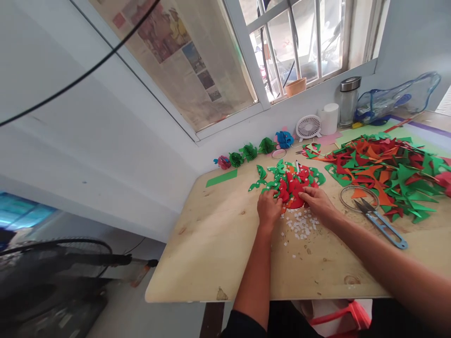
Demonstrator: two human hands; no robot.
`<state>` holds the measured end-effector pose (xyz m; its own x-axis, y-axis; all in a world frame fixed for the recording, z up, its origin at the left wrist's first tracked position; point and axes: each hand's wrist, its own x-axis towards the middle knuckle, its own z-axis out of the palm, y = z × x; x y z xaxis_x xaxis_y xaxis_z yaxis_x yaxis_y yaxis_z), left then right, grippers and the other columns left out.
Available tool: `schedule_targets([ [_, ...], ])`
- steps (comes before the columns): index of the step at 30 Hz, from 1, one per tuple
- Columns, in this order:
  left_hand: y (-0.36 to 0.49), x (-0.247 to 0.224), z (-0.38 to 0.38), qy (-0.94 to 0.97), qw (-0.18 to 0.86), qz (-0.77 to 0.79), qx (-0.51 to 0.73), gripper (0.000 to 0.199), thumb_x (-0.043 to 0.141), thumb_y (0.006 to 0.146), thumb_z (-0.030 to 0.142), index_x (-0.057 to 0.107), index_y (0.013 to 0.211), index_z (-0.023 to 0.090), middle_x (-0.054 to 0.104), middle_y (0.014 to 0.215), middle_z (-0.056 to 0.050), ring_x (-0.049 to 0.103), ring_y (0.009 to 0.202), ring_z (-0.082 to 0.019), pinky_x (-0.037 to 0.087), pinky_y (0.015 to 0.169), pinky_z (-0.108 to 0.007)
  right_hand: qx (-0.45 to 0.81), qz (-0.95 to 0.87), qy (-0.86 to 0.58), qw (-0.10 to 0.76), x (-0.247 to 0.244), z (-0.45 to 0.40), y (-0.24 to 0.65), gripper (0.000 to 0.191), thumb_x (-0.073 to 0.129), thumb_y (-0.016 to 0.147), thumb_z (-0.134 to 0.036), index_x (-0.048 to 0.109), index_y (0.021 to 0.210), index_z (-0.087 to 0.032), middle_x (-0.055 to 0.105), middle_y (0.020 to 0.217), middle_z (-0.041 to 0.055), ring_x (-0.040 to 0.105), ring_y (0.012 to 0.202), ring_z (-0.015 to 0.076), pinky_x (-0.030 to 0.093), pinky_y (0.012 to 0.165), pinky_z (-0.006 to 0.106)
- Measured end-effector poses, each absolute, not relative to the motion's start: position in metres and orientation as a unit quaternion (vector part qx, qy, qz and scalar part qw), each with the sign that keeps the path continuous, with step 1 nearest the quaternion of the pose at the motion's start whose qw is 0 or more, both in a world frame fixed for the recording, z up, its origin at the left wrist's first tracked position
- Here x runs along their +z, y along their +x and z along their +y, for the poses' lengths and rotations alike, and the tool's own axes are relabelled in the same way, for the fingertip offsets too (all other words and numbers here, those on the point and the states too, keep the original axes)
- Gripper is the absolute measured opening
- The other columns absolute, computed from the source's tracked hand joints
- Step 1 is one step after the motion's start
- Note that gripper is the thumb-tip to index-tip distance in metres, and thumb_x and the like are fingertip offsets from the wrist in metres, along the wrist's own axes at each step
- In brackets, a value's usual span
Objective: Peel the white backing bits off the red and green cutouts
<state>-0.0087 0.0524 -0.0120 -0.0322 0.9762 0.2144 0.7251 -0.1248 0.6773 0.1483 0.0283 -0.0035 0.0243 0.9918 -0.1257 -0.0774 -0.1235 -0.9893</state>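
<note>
On the left of the tabletop (211,244), a green paper strip (221,178) is lying near the wall, well apart from the hands. Farther right, the left hand (269,207) is resting its fingers at the near left edge of a pile of red and green paper pieces (289,182). The pile is spreading mainly from left to right, its middle lying between the hands and slightly to their far side. At its near edge, a red piece (298,202) is lying between both hands; the right hand (319,203) is sitting closer, its fingertips touching that piece's right side. Both hands are curling their fingers, but whether either is gripping paper cannot be told. Small white bits (301,224) are lying scattered just nearside of the pile. Farther right, a clear ring (341,199) and blue-handled snips (374,218) are lying beside the heap of scraps (384,173).
</note>
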Motion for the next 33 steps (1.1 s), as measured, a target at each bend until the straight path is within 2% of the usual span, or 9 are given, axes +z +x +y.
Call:
schedule_targets([
  [7, -0.004, -0.019, 0.061, 0.703, 0.152, 0.644, 0.259, 0.015, 0.061, 0.065, 0.009, 0.063, 0.076, 0.019, 0.061, 0.084, -0.007, 0.054, 0.088, -0.023, 0.04, 0.082, -0.035, 0.572, -0.428, -0.493, 0.497, -0.001, 0.029, 0.147, 0.017, 0.056, 0.063, -0.036, 0.051, 0.062, -0.02, 0.048, 0.049, -0.0053, 0.038, 0.043, 0.0092, 0.029, 0.041, 0.023],
  [11, -0.012, -0.02, 0.059, 0.665, 0.221, 0.637, 0.323, 0.01, 0.063, 0.063, 0.013, 0.061, 0.071, 0.018, 0.061, 0.077, -0.003, 0.056, 0.077, -0.017, 0.042, 0.074, -0.03, 0.576, -0.412, -0.506, 0.492, -0.001, 0.028, 0.147, 0.019, 0.057, 0.064, -0.038, 0.049, 0.059, -0.021, 0.045, 0.047, -0.006, 0.037, 0.041, 0.0091, 0.027, 0.039, 0.022],
  [17, -0.015, -0.016, 0.053, 0.602, 0.377, 0.544, 0.447, 0.013, 0.066, 0.064, 0.023, 0.062, 0.074, 0.016, 0.062, 0.07, -0.001, 0.055, 0.062, -0.011, 0.042, 0.059, -0.022, 0.604, -0.386, -0.469, 0.516, -0.002, 0.027, 0.146, 0.024, 0.062, 0.063, -0.042, 0.055, 0.066, -0.019, 0.055, 0.056, -0.003, 0.047, 0.047, 0.01, 0.036, 0.045, 0.022],
  [22, -0.007, -0.015, 0.047, 0.612, 0.378, 0.518, 0.462, 0.015, 0.066, 0.066, 0.025, 0.062, 0.078, 0.016, 0.064, 0.074, -0.002, 0.055, 0.062, -0.011, 0.041, 0.057, -0.022, 0.607, -0.353, -0.453, 0.55, -0.003, 0.027, 0.146, 0.025, 0.066, 0.061, -0.041, 0.057, 0.069, -0.019, 0.059, 0.062, -0.0029, 0.05, 0.051, 0.0098, 0.04, 0.051, 0.022],
  [26, -0.001, -0.011, 0.04, 0.637, 0.368, 0.499, 0.458, 0.011, 0.062, 0.068, 0.02, 0.062, 0.079, 0.017, 0.064, 0.076, -0.002, 0.056, 0.067, -0.012, 0.041, 0.06, -0.022, 0.616, -0.367, -0.448, 0.534, 0.001, 0.026, 0.146, 0.027, 0.065, 0.062, -0.043, 0.059, 0.074, -0.019, 0.063, 0.066, -0.001, 0.054, 0.054, 0.013, 0.04, 0.051, 0.024],
  [33, 0.003, -0.008, 0.035, 0.644, 0.407, 0.485, 0.43, 0.011, 0.065, 0.064, 0.021, 0.061, 0.073, 0.016, 0.061, 0.071, 0.001, 0.047, 0.057, -0.009, 0.037, 0.054, -0.02, 0.62, -0.343, -0.455, 0.539, 0.004, 0.024, 0.146, 0.024, 0.067, 0.06, -0.041, 0.057, 0.063, -0.019, 0.061, 0.056, -0.0012, 0.051, 0.048, 0.0117, 0.036, 0.045, 0.023],
])
